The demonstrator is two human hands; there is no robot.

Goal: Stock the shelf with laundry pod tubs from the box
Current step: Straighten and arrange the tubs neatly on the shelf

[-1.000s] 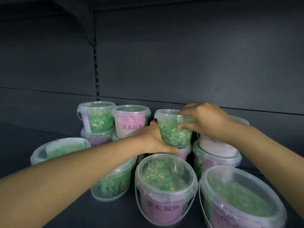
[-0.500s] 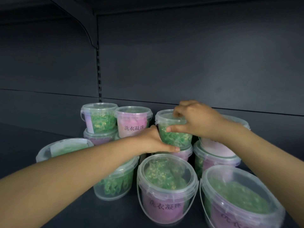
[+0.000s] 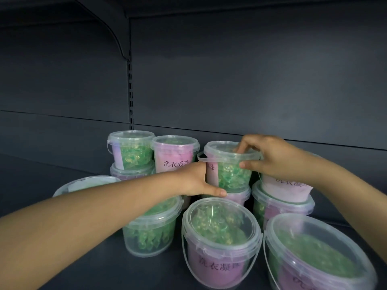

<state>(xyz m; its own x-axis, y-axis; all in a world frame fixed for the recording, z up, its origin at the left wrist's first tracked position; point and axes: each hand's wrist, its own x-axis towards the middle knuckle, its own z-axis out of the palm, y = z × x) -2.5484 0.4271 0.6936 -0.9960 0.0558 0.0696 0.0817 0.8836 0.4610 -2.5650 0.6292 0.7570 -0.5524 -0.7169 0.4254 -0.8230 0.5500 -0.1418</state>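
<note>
A clear tub of green laundry pods (image 3: 230,174) with a pink label stands stacked on another tub (image 3: 236,195) in the back row of the dark shelf (image 3: 62,181). My left hand (image 3: 196,178) grips its lower left side, thumb along its base. My right hand (image 3: 266,158) holds its lid rim from the right, fingers on top and thumb on the wall. Several more tubs stand around: stacked pairs at the back left (image 3: 130,151) and back right (image 3: 287,185), and three nearer ones in front (image 3: 219,237). The box is out of view.
The shelf's back panel (image 3: 251,80) rises right behind the stacks. A bracket and slotted upright (image 3: 130,88) stand at the upper left. Bare shelf floor lies to the left of the tubs. One tub's lid (image 3: 83,184) shows behind my left forearm.
The held tub has turned a little, so its pink label now shows at its left side. My right hand's fingers have shifted up onto the lid rim. The view has moved slightly.
</note>
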